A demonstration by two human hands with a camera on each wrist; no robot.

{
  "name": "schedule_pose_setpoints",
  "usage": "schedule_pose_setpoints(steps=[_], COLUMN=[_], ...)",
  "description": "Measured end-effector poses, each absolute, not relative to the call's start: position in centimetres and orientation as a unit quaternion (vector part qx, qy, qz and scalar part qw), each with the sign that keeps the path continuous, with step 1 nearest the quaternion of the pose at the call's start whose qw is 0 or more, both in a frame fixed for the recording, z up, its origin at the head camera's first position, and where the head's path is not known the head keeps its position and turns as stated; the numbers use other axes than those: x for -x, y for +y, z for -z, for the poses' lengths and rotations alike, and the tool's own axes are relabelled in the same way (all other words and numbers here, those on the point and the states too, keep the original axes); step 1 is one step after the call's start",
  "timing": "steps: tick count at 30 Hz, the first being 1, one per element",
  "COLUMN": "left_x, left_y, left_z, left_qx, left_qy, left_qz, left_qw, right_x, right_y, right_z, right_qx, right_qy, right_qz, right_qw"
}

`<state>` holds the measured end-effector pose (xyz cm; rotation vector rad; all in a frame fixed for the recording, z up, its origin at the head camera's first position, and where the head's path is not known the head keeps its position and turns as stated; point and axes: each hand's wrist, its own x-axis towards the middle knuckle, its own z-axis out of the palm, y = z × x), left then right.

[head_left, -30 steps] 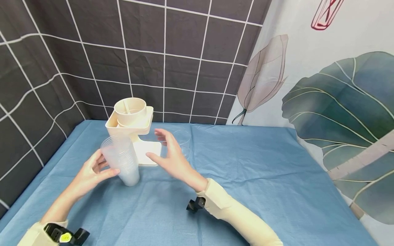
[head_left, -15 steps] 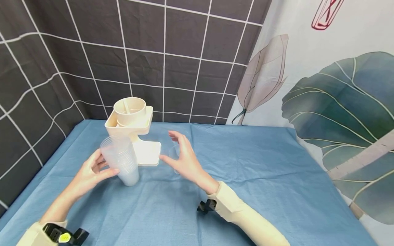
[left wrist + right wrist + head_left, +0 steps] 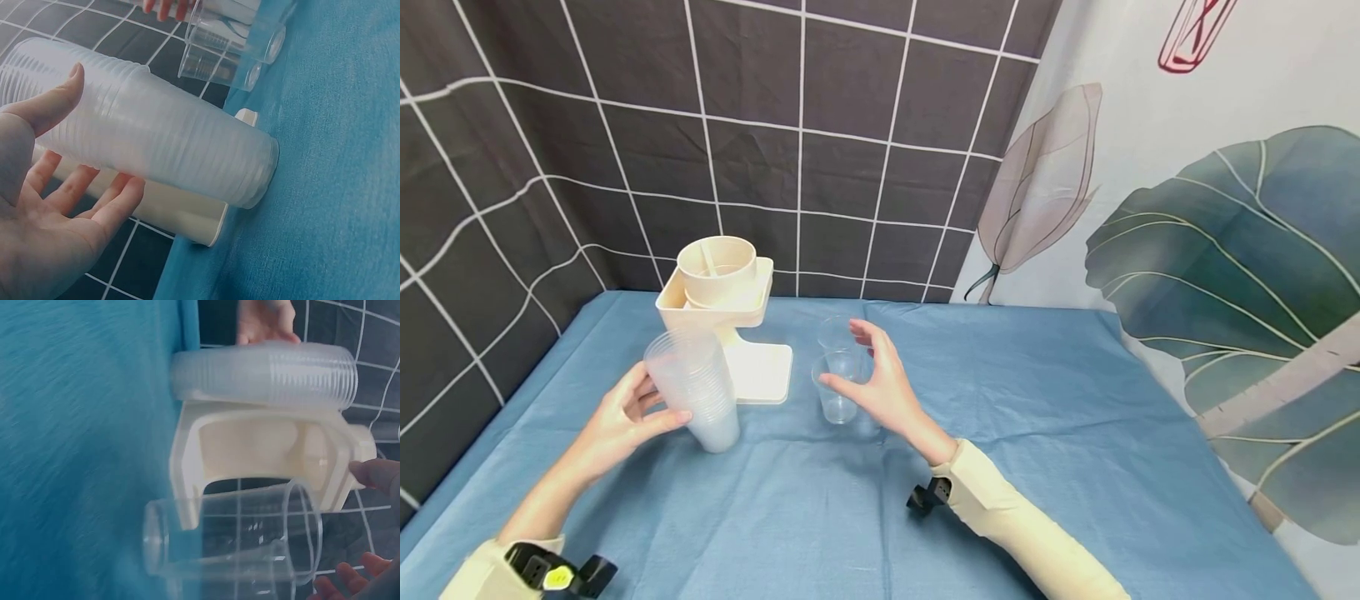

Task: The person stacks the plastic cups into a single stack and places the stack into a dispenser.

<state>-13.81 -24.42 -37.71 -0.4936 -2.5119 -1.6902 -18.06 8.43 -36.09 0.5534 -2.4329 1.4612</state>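
My left hand (image 3: 617, 421) grips a tall stack of translucent plastic cups (image 3: 696, 387), which stands on the cloth leaning slightly. In the left wrist view the thumb lies on one side of the cup stack (image 3: 156, 119) and the fingers on the other. Right of the cream stand, my right hand (image 3: 883, 387) hovers beside a clear plastic cup (image 3: 837, 404), its thumb and fingers spread apart. Another clear cup (image 3: 835, 329) stands just behind, partly covered by the nearer one. The right wrist view has the clear cup (image 3: 231, 528) apart from the fingers.
Behind the stack stands a cream stand (image 3: 718, 308) with a divided round holder on top and a flat white base (image 3: 763, 375). A blue cloth (image 3: 1037, 400) covers the table. Dark gridded fabric (image 3: 842, 167) hangs behind, with a leaf-print curtain (image 3: 1150, 167) at right.
My right hand has moved rightward from near the stand's base, bringing a clear cup beside the other and then opening away from it. The left hand and its stack have stayed in place.
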Motion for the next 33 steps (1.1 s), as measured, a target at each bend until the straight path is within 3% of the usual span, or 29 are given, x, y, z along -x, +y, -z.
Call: schedule_pose_setpoints(steps=[20,33], left_x=[14.0,13.9], left_y=[-24.5,-24.5], left_z=[37.5,37.8], left_qx=[0.157,0.157], left_qy=[-0.822,-0.817], left_qz=[0.546,0.554], left_qw=[0.03,0.033], right_x=[18.4,18.9], right_y=[10.3,10.5], right_z=[38.1,38.7], right_qx=[-0.158,-0.134], right_qy=[-0.828,-0.81], right_qz=[-0.537,-0.57], right_qw=[0.042,-0.041])
